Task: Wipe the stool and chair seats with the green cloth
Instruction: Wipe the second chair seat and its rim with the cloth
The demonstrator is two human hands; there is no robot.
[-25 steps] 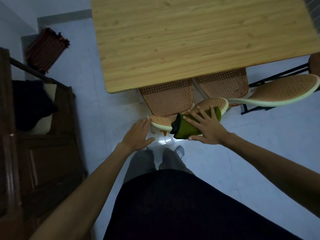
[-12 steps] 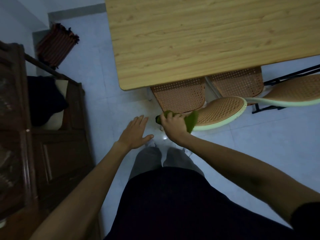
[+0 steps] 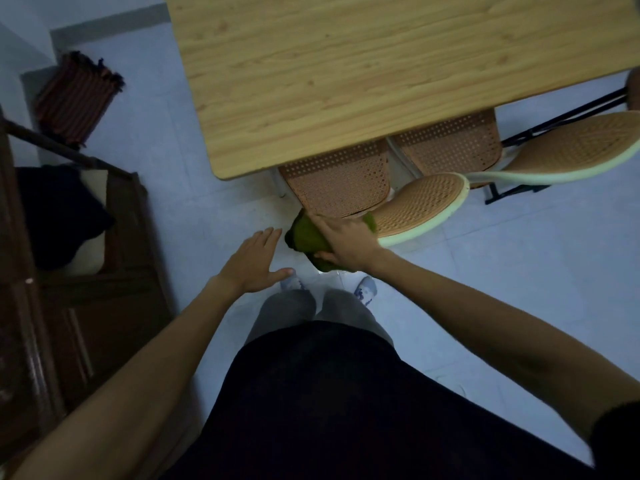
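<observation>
My right hand (image 3: 346, 240) presses the green cloth (image 3: 304, 233) onto the near left edge of a round woven stool seat (image 3: 419, 209) with a pale rim. The cloth bulges out to the left of my hand. My left hand (image 3: 254, 259) hovers flat with fingers apart, just left of the cloth, holding nothing. Two square woven chair seats (image 3: 337, 178) (image 3: 453, 143) are tucked under the wooden table (image 3: 346, 71). A second oval woven seat (image 3: 575, 147) sits to the right.
A dark wooden cabinet (image 3: 79, 306) with a dark cushion stands along the left. A striped folded mat (image 3: 74, 98) lies on the pale tiled floor at the back left. Black metal chair legs (image 3: 554, 119) show at the right. My feet are below the stool.
My right hand swept the cloth from the middle of the stool seat to its left edge, then spread flatter over it. My left hand stayed hovering nearby.
</observation>
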